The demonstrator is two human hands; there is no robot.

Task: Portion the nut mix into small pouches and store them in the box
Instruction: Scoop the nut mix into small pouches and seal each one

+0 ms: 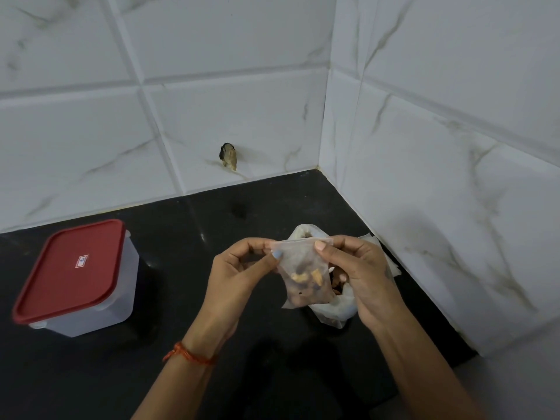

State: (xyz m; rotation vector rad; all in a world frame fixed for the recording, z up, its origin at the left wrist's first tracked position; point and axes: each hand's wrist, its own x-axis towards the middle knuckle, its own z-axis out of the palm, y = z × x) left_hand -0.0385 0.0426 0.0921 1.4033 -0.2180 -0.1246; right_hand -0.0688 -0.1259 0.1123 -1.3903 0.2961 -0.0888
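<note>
Head view shows two bare hands held up over a shiny black stone counter (212,237). Between them is a small see-through plastic pouch (303,268) with a little heap of brown and yellow nuts (306,283) at its bottom. The left hand (239,274) pinches the top left corner of the pouch with thumb and finger. The right hand (360,277) pinches the top right edge, its thumb flat on the front. The pouch hangs in the air, touching nothing but the fingers. I think the person is closing its top, but I cannot tell if it is sealed.

Right behind the pouch, on the counter near the wall corner, sits a big crumpled white plastic bag (333,310). It looks like it holds the rest of the mix, and its mouth looks open.

Well apart, on the left, stands a frosted square plastic box (97,307) with a red lid (72,268). The lid is on.

Things could go wrong here. If the top is not pressed shut all the way, nuts could fall out when the pouch tips. If a finger slips, the pouch could drop and spill. A bump from the right hand could knock the big bag over. And the box has to be opened first, which needs a free hand.
</note>
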